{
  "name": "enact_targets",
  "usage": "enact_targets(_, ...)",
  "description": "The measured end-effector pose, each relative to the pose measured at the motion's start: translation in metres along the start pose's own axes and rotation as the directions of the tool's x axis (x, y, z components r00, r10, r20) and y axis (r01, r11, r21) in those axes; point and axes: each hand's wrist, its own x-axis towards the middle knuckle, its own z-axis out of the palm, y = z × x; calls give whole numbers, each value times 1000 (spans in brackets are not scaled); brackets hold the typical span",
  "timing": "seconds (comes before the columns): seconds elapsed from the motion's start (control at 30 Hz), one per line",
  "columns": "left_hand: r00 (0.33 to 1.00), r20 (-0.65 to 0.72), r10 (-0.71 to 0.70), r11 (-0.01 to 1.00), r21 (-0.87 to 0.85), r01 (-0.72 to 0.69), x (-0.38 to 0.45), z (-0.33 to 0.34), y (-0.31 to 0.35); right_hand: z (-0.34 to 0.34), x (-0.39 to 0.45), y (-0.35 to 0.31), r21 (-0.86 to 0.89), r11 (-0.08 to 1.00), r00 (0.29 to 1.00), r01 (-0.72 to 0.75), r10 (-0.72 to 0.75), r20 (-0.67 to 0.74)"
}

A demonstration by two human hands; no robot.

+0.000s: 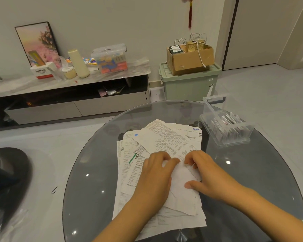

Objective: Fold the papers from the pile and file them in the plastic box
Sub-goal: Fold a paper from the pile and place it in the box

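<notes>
A loose pile of printed papers [157,142] lies in the middle of the round glass table [94,165]. On top of the pile sits a white sheet [181,193], partly folded, blank side up. My left hand [156,175] pinches its upper edge with curled fingers. My right hand [205,173] pinches the same edge from the right, its thumb pressing on the sheet lower down. The clear plastic box [226,126] stands at the table's far right with several folded papers upright inside it.
Beyond the table stand a low TV cabinet [73,95] with a lidded clear box, bottles and a framed picture, and a green storage bin [189,84] with a cardboard box on top. A dark chair [9,173] is at the left.
</notes>
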Motion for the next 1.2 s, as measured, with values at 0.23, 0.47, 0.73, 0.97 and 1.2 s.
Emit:
enact_targets(0.23,987,138,77,995,47,-84,-9,4,-1,-13,-1,6,-167,968,974,188,-162,158)
enact_targets(0.47,984,145,105,993,39,-112,-10,-1,0,-16,-2,10,-209,945,963,253,-226,144)
enact_targets(0.73,998,57,-19,992,-126,26,-4,0,-1,-7,6,3,-93,989,992,118,-123,-42)
enact_targets(0.97,983,123,-135,964,-215,159,4,7,-5,10,21,1,3,1000,996,-30,30,-85)
enact_targets(1.2,979,129,-160,965,-187,182,4,4,-14,5,23,4,-73,997,998,-34,31,-53)
